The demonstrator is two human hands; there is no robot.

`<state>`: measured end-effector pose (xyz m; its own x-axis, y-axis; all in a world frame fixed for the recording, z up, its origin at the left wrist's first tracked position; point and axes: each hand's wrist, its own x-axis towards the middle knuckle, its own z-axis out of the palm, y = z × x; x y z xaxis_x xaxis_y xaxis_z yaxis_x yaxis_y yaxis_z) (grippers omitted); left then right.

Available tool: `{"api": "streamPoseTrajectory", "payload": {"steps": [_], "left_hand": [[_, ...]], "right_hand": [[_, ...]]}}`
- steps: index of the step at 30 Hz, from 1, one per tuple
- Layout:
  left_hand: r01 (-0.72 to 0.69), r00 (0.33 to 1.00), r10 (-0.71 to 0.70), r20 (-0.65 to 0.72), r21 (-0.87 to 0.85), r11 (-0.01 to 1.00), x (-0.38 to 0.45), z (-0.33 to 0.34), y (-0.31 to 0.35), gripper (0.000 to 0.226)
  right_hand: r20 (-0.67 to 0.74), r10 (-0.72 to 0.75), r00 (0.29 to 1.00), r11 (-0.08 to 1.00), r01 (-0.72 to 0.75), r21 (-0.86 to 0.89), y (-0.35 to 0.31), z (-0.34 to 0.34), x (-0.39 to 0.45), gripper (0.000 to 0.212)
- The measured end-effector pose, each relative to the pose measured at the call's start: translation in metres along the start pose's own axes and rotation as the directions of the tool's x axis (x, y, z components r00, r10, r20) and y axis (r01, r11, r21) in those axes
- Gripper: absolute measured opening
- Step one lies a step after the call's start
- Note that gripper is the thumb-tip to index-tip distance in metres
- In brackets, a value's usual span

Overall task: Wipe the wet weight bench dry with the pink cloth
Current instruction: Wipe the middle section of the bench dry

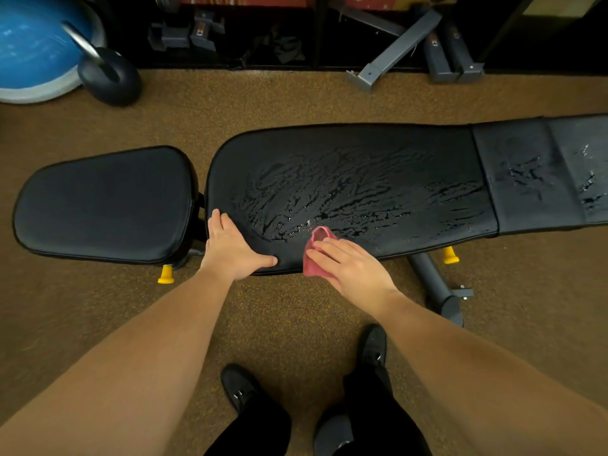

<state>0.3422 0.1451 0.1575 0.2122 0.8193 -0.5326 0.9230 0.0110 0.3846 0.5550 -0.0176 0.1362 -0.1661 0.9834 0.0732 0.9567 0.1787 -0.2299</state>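
Note:
The black padded weight bench (378, 149) lies across the view, its long back pad covered in water streaks and droplets. A separate dry seat pad (102, 205) sits at the left. My right hand (352, 268) presses the pink cloth (317, 251) flat on the near edge of the wet pad, fingers spread over it. My left hand (230, 248) rests flat and open on the pad's near left corner, holding nothing. More wet patches show on the pad section (533, 179) at the far right.
A blue balance ball (29, 51) and a black kettlebell (108, 74) stand at the back left. Grey metal frame parts (394, 47) lie along the back wall. The bench's leg (434, 284) and yellow knobs (166, 274) jut out below. My shoes (240, 386) stand on brown carpet.

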Motion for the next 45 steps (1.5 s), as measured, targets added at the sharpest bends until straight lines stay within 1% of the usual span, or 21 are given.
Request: {"api": "streamPoseTrajectory", "payload": {"steps": [4,8,10,13,15,16,17,19,22,24,25,26,27,28,29,30,32,35,37,43,45], "left_hand": [[0.008,1.000,-0.008,-0.005,-0.006,1.000,0.000,0.000,-0.001,0.155],[0.023,1.000,-0.023,-0.001,0.002,1.000,-0.001,-0.001,0.004,0.155],[0.031,0.999,-0.031,0.006,0.001,1.000,-0.002,-0.001,0.006,0.154],[0.036,0.999,-0.036,0.005,0.009,0.999,-0.003,-0.003,0.009,0.153],[0.043,0.999,-0.043,0.009,0.007,0.999,-0.003,-0.004,0.009,0.153],[0.050,0.999,-0.050,0.008,0.003,0.999,-0.003,-0.004,0.010,0.153],[0.056,0.998,-0.056,0.005,0.002,0.998,-0.002,-0.004,0.011,0.154],[0.060,0.998,-0.060,0.003,-0.001,0.998,0.001,-0.004,0.011,0.155],[0.043,0.999,-0.043,0.018,-0.007,0.999,0.002,-0.004,0.008,0.156],[0.019,1.000,-0.018,0.024,-0.005,1.000,0.000,-0.004,0.004,0.149],[-0.019,1.000,0.019,0.010,0.014,1.000,-0.003,-0.004,0.003,0.141],[-0.095,0.995,0.097,-0.023,0.064,0.993,-0.007,-0.003,0.002,0.130],[-0.211,0.973,0.222,-0.068,0.147,0.966,-0.012,-0.002,0.003,0.116],[-0.347,0.919,0.381,-0.104,0.247,0.905,-0.018,0.001,0.005,0.101],[-0.473,0.840,0.531,-0.107,0.335,0.815,-0.024,0.005,0.010,0.085],[-0.569,0.763,0.641,-0.077,0.388,0.725,-0.029,0.010,0.016,0.073],[-0.688,0.664,0.748,0.014,0.404,0.603,-0.035,0.023,0.032,0.059],[-0.773,0.569,0.817,0.094,0.398,0.493,-0.038,0.044,0.058,0.048],[-0.793,0.542,0.829,0.140,0.411,0.450,-0.040,0.053,0.071,0.045],[-0.771,0.559,0.816,0.150,0.456,0.444,-0.043,0.061,0.075,0.045],[-0.765,0.556,0.818,0.148,0.476,0.433,-0.043,0.060,0.074,0.045]], "right_hand": [[-0.004,0.079,0.997,0.996,-0.079,-0.038,0.022,-0.012,-0.031,0.069],[-0.005,0.158,0.987,0.983,-0.157,-0.094,0.045,-0.023,-0.052,0.068],[-0.011,0.202,0.979,0.973,-0.202,-0.110,0.054,-0.027,-0.060,0.065],[-0.060,0.303,0.951,0.944,-0.309,-0.119,0.057,-0.032,-0.065,0.052],[-0.111,0.375,0.920,0.919,-0.385,-0.088,0.053,-0.038,-0.063,0.046],[-0.136,0.381,0.914,0.918,-0.392,-0.065,0.049,-0.040,-0.058,0.045],[-0.153,0.358,0.921,0.928,-0.369,-0.045,0.042,-0.040,-0.052,0.046],[-0.151,0.256,0.955,0.966,-0.260,-0.005,0.023,-0.035,-0.031,0.047],[-0.052,0.122,0.991,0.992,-0.121,0.030,-0.003,-0.012,-0.004,0.049],[-0.020,0.120,0.993,0.992,-0.119,0.044,-0.005,-0.003,0.000,0.048],[-0.015,0.126,0.992,0.991,-0.125,0.054,-0.002,-0.003,-0.002,0.048],[-0.012,0.122,0.992,0.991,-0.121,0.056,0.002,-0.006,-0.005,0.049],[-0.008,0.108,0.994,0.993,-0.107,0.051,0.008,-0.009,-0.008,0.049],[-0.002,0.093,0.996,0.995,-0.093,0.043,0.013,-0.012,-0.011,0.050],[0.003,0.084,0.996,0.996,-0.084,0.034,0.019,-0.014,-0.014,0.050],[0.003,0.083,0.997,0.996,-0.083,0.025,0.024,-0.016,-0.017,0.050],[-0.010,0.091,0.996,0.996,-0.091,0.015,0.033,-0.018,-0.024,0.050],[-0.016,0.117,0.993,0.993,-0.117,0.007,0.048,-0.022,-0.039,0.052],[-0.012,0.154,0.988,0.988,-0.154,-0.005,0.060,-0.029,-0.053,0.054],[-0.055,0.309,0.949,0.949,-0.312,-0.042,0.098,-0.049,-0.091,0.056],[-0.076,0.377,0.923,0.924,-0.381,-0.045,0.108,-0.052,-0.100,0.054]]}}
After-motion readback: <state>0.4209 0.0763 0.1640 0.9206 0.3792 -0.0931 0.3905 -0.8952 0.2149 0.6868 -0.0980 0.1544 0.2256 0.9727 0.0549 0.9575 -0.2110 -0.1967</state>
